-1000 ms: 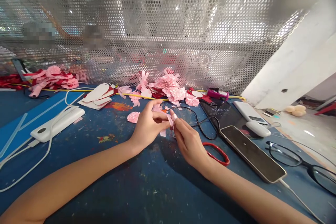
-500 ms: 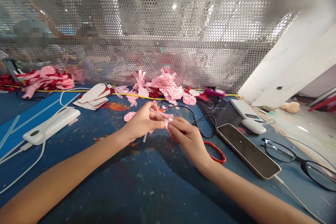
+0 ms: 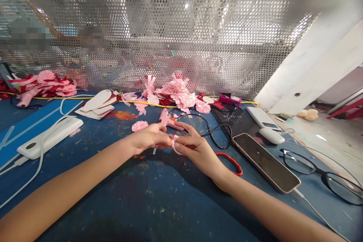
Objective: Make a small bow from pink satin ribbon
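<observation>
A small looped piece of pink ribbon (image 3: pixel 174 142) is pinched between my two hands above the middle of the blue table. My left hand (image 3: pixel 151 137) has its fingers closed on the ribbon's left side. From the right, my right hand (image 3: pixel 195 147) grips it between thumb and fingers, partly hiding it. Just beyond the hands lies a pink glue gun (image 3: pixel 167 120) with a black cord, and its lower part is covered by the fingers. A pink ruffled flower (image 3: pixel 139 126) rests beside my left hand. A clear glue stick (image 3: pixel 154 151) shows under that hand.
Pink flowers and ribbons (image 3: pixel 181 92) are heaped along the perforated metal screen (image 3: pixel 170 26). Red-handled scissors (image 3: pixel 233 163), a phone (image 3: pixel 266 162) and glasses (image 3: pixel 320 174) lie at right. A white power bank (image 3: pixel 51 136) with a cable and white paper pieces (image 3: pixel 98 104) are at left.
Both hands have come slightly lower and nearer, still holding the ribbon, and more of the glue gun shows beyond them. The view has shifted a little.
</observation>
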`<action>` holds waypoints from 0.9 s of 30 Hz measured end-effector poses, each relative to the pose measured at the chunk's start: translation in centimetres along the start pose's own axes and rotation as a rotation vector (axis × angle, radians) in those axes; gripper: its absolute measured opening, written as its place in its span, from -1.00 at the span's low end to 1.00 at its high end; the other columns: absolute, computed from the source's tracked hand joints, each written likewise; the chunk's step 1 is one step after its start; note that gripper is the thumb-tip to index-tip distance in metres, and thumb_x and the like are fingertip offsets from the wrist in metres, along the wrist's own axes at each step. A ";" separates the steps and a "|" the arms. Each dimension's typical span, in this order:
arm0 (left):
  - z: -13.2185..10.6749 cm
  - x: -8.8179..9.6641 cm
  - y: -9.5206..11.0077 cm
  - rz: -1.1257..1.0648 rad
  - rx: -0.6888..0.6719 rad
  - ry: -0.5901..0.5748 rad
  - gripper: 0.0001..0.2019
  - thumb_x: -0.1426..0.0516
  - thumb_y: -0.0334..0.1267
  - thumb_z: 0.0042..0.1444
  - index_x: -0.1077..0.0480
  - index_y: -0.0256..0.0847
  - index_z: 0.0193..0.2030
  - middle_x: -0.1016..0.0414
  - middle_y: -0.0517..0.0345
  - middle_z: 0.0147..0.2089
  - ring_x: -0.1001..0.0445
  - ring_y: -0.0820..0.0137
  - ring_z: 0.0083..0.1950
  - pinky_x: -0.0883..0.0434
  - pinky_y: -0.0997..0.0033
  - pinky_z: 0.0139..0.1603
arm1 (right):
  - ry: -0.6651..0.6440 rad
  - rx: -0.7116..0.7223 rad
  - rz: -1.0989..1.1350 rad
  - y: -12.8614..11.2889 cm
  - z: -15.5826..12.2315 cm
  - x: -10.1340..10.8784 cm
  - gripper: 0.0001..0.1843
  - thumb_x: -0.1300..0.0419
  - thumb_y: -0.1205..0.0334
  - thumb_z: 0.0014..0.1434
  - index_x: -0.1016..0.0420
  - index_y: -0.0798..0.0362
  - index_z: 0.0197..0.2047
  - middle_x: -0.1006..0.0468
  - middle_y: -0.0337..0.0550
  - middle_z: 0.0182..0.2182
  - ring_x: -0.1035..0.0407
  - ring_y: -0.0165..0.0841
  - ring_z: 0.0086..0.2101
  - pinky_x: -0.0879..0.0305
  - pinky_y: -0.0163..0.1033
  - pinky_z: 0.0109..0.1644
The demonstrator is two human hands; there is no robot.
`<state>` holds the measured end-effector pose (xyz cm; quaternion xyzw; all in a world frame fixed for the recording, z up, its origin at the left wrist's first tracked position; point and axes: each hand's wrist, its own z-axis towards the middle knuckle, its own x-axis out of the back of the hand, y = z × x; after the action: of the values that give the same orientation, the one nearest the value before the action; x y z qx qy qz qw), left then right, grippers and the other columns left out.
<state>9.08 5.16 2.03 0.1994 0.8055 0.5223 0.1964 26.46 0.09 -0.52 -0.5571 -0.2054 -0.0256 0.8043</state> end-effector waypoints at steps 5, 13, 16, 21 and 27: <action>-0.4 0.2 0.0 0.059 0.099 -0.042 -0.57 -0.21 -0.45 -0.19 -0.22 -0.26 -0.12 -0.46 0.22 -0.46 -0.44 0.50 -0.49 -0.30 0.53 -0.45 | -0.150 -0.024 0.052 -0.5 -0.1 -0.2 -0.80 -0.16 0.22 0.15 -0.57 -0.06 -0.18 -0.19 -0.09 0.19 -0.05 -0.16 0.19 -0.28 -0.12 0.03; 0.0 0.6 -0.1 -0.007 -0.058 -0.054 -0.70 -0.22 -0.48 -0.19 -0.27 -0.25 -0.28 -0.53 0.15 -0.42 -0.51 0.47 -0.42 -0.37 0.49 -0.35 | -0.291 -0.098 0.270 -0.1 0.8 0.9 -0.65 -0.09 0.31 0.07 -0.53 -0.07 -0.08 -0.16 -0.15 0.23 -0.10 -0.13 0.16 -0.32 -0.12 -0.05; 0.4 0.7 -0.5 -0.026 -0.026 -0.106 -0.70 -0.22 -0.48 -0.21 -0.23 -0.23 -0.31 -0.53 0.15 -0.44 -0.50 0.47 -0.45 -0.36 0.50 -0.39 | -0.239 -0.160 0.360 0.3 0.8 0.7 -0.68 -0.01 0.22 0.16 -0.56 -0.03 -0.15 -0.24 -0.12 0.16 -0.29 -0.20 0.01 -0.34 -0.13 -0.09; 0.5 0.5 -0.8 0.014 -0.040 -0.085 -0.61 -0.23 -0.46 -0.23 -0.16 -0.23 -0.25 -0.50 0.17 -0.48 -0.49 0.45 -0.46 -0.31 0.50 -0.42 | -0.033 -0.069 0.083 0.7 0.7 -0.2 -0.82 -0.16 0.20 0.12 -0.61 -0.02 -0.35 -0.42 -0.06 -0.07 -0.24 -0.25 0.05 -0.22 -0.13 0.06; 0.2 -0.5 -1.4 0.028 -0.243 0.041 -0.56 -0.26 -0.45 -0.22 -0.03 -0.15 -0.35 -0.50 0.24 -0.49 -0.46 0.47 -0.47 -0.27 0.48 -0.38 | 0.093 0.006 -0.067 0.7 0.7 0.0 -0.84 -0.17 0.25 0.12 -0.60 -0.02 -0.35 -0.43 -0.06 -0.14 -0.35 -0.29 -0.08 -0.27 -0.15 0.01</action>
<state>9.48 4.53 0.74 0.1746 0.7374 0.6226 0.1952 26.42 0.99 -0.98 -0.5458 -0.1862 -0.0778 0.8132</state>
